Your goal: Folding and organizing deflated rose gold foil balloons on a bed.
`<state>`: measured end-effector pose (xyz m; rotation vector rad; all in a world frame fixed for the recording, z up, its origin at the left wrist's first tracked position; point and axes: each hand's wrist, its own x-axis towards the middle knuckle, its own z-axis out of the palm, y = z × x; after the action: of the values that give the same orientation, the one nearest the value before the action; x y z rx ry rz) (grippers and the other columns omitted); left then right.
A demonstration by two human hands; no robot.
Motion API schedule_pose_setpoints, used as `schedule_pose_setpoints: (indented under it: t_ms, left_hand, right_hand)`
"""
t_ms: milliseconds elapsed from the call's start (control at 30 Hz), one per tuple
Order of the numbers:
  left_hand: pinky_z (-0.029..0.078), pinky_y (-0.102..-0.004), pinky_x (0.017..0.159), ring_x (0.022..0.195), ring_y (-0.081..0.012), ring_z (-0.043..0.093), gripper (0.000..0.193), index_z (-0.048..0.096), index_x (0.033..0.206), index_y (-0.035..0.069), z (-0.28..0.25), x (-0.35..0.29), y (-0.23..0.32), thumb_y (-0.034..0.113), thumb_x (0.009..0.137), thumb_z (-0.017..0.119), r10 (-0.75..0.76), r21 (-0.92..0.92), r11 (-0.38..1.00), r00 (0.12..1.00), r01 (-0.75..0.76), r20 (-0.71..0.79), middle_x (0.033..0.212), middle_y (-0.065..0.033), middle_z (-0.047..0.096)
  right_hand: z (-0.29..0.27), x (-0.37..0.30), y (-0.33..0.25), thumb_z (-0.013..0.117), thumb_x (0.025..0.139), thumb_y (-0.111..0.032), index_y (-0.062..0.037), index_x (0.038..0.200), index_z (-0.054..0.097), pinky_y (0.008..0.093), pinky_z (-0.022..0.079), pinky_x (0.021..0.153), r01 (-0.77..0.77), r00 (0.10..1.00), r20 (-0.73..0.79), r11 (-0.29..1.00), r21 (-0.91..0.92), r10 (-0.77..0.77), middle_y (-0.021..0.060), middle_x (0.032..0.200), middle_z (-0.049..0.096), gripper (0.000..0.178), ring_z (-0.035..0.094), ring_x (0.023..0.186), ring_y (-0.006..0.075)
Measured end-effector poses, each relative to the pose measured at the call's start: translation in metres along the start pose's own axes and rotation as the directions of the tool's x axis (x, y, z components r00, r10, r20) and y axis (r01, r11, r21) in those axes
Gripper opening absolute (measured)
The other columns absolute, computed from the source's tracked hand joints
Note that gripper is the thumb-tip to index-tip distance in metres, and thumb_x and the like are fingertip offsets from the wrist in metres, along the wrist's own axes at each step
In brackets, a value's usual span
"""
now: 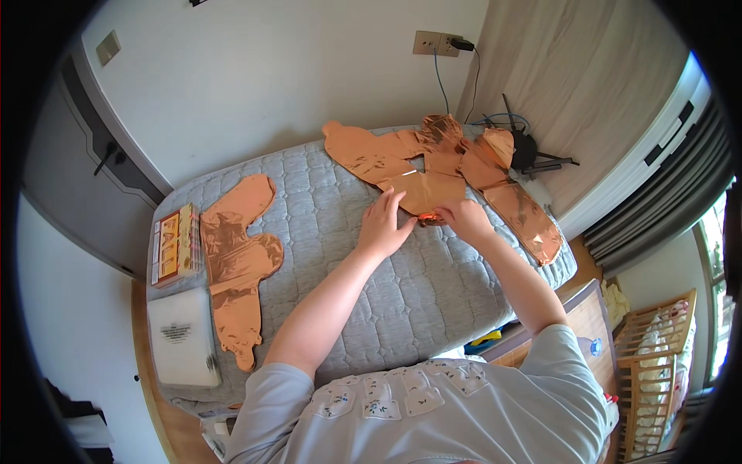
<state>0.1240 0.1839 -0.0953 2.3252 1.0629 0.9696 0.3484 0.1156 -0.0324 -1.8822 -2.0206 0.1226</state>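
Observation:
Flat copper-coloured foil balloons are spread over a grey quilted mattress. At the near edge of the middle balloon, my right hand is closed, its bent fingers pinching the foil. My left hand lies just left of that edge with fingers apart, thumb pointing toward the right hand. A small bright orange-red patch shows between the hands; whether it is a reflection or a separate piece I cannot tell. A thin white stick rests on the foil beyond them. The right fingertips are partly hidden.
Another flat copper balloon lies at the left, beside a printed box and a white plastic-wrapped package. A black router with cables stands past the mattress's far right corner. A wooden crib is at the lower right.

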Motion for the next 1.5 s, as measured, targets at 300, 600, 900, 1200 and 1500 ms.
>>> schedule_pose_setpoints:
  t_ms: [300, 600, 900, 1200, 1500]
  left_hand:
    - [0.038, -0.0519, 0.112, 0.128, -0.0346, 0.051, 0.056, 0.056, 0.137, 0.012, -0.001, -0.003, 0.013, 0.037, 0.091, 0.074, 0.236, 0.102, 0.968, 0.969, -0.229, -0.068, 0.134, -0.0126, 0.055]
    - [0.021, -0.055, 0.126, 0.156, -0.0322, 0.026, 0.075, 0.035, 0.162, 0.016, 0.002, -0.004, 0.018, 0.056, 0.102, 0.054, 0.223, 0.286, 0.922, 0.963, -0.26, 0.153, 0.168, -0.0127, 0.032]
    - [0.01, -0.0575, 0.128, 0.159, -0.0298, 0.022, 0.076, 0.033, 0.163, 0.014, -0.004, -0.004, 0.023, 0.062, 0.105, 0.039, 0.077, 0.368, 0.905, 0.935, -0.211, 0.346, 0.169, -0.0109, 0.031]
    - [0.009, -0.0602, 0.127, 0.158, -0.0293, 0.023, 0.073, 0.037, 0.161, 0.013, 0.004, -0.001, 0.021, 0.058, 0.104, 0.047, 0.138, 0.305, 0.924, 0.944, -0.232, 0.299, 0.164, -0.0102, 0.04]
    - [0.01, -0.0611, 0.128, 0.158, -0.0374, 0.021, 0.079, 0.034, 0.161, 0.012, 0.01, -0.001, 0.017, 0.058, 0.1, 0.054, 0.139, 0.29, 0.935, 0.963, -0.205, 0.232, 0.163, -0.011, 0.041]
  right_hand:
    - [0.0, 0.024, 0.029, 0.08, 0.088, -0.023, -0.0034, 0.1, 0.074, 0.0375, 0.056, 0.074, -0.227, 0.968, -0.02, 0.908, 0.352, 0.25, 0.0121, 0.086, 0.076, 0.024, 0.072, 0.08, 0.0245]
    - [-0.007, 0.037, 0.047, 0.08, 0.089, -0.025, -0.001, 0.097, 0.072, 0.032, 0.054, 0.072, -0.185, 0.981, 0.133, 0.869, 0.458, 0.139, 0.0072, 0.083, 0.073, 0.027, 0.066, 0.077, 0.015]
    - [-0.015, 0.069, 0.051, 0.076, 0.092, -0.029, -0.0041, 0.097, 0.075, 0.0304, 0.048, 0.058, -0.366, 0.908, 0.363, 0.821, 0.439, 0.211, 0.0013, 0.077, 0.066, 0.025, 0.061, 0.071, 0.0094]
    - [-0.058, 0.149, 0.088, 0.064, 0.101, -0.028, -0.0036, 0.114, 0.069, 0.0282, 0.051, 0.073, -0.33, 0.915, 0.003, 0.744, 0.582, 0.404, 0.0044, 0.103, 0.069, 0.028, 0.061, 0.082, 0.0139]
    - [-0.172, 0.215, 0.077, 0.068, 0.098, -0.036, 0.0003, 0.111, 0.07, 0.0408, 0.054, 0.086, -0.058, 0.624, -0.648, 0.853, 0.519, 0.437, 0.0165, 0.102, 0.074, 0.039, 0.07, 0.094, 0.0298]
